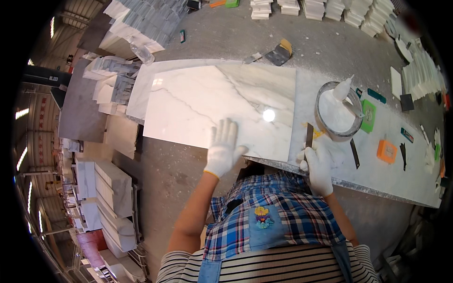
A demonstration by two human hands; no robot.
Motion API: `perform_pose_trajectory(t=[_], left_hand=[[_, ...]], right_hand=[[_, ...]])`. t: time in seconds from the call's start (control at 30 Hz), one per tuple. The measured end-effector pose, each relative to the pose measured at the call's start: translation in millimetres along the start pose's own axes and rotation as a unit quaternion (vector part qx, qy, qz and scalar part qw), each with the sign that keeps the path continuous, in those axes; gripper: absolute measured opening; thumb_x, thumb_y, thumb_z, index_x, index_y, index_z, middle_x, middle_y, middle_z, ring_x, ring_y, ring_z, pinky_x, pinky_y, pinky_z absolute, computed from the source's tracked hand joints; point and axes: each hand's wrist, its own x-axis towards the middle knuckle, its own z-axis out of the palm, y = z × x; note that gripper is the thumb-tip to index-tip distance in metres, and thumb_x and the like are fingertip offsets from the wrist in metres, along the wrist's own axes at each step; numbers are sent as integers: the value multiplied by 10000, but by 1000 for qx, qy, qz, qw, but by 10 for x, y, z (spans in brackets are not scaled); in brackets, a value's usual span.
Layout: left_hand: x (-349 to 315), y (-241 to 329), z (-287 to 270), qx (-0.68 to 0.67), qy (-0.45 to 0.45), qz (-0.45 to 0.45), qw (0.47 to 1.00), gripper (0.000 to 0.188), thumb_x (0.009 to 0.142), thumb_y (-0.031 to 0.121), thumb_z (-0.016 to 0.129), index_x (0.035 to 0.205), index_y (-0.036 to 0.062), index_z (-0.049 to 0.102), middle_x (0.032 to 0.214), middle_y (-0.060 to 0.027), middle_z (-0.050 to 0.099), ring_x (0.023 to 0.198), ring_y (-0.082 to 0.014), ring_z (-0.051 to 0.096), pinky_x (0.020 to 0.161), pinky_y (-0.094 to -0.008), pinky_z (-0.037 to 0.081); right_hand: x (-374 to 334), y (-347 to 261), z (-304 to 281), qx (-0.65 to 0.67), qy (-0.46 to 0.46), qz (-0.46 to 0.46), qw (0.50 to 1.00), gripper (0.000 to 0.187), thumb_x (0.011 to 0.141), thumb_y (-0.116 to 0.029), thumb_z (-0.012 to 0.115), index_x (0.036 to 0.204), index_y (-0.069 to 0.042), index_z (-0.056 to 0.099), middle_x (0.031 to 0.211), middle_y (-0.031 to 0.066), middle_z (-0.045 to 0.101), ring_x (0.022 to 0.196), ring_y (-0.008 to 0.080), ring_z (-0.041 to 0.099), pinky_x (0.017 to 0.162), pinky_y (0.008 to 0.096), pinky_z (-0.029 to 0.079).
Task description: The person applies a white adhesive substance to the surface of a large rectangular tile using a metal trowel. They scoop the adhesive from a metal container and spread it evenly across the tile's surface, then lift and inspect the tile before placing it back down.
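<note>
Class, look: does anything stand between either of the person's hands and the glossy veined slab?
Nothing visible does. The left hand is palm down over the slab at its near edge. The right hand, holding a dark blade, is past its right edge; the bowl of white paste sits forward, off that path.

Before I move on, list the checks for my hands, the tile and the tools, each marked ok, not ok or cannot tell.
1. Left hand open over the marbled tile: ok.
2. Dark blade in the grip of the right hand: ok.
3. Marbled tile fully backed by the worktop: not ok, its near left corner juts out.
4. Bowl off the tile, to its right: ok.
5. Paste on the dark blade: cannot tell.
</note>
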Motion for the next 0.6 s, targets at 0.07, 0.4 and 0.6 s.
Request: perform_pose_trajectory(t=[0.07, 0.4, 0.6], left_hand=[[-74, -275, 78, 3, 5, -48, 999, 906, 981, 557, 549, 1608, -31, 263, 1691, -247, 224, 1583, -407, 160, 1280, -545, 127], [-517, -1579, 343, -4, 51, -246, 968, 861, 1001, 529, 512, 1605, -35, 274, 1703, -230, 208, 1579, -406, 166, 1277, -545, 138], [-554, -1716, 198, 125, 173, -286, 934, 735, 981, 499, 542, 1476, -32, 430, 1557, -227, 414, 1468, -401, 345, 1208, -551, 243]], right_hand=[[-18, 28, 50, -11, -12, 5, 1000, 230, 1060, -169, 489, 1115, 23, 605, 884, 66, 688, 676, 51, 542, 624, 212, 461], [-62, 70, 272, -24, -52, 15, 998, 236, 1057, -159, 493, 1106, 31, 625, 918, 90, 728, 691, 67, 606, 630, 224, 494], [-18, -13, 390, 4, -23, -5, 1000, 236, 1072, -152, 500, 1161, 37, 611, 922, 95, 726, 705, 74, 618, 636, 228, 503]])
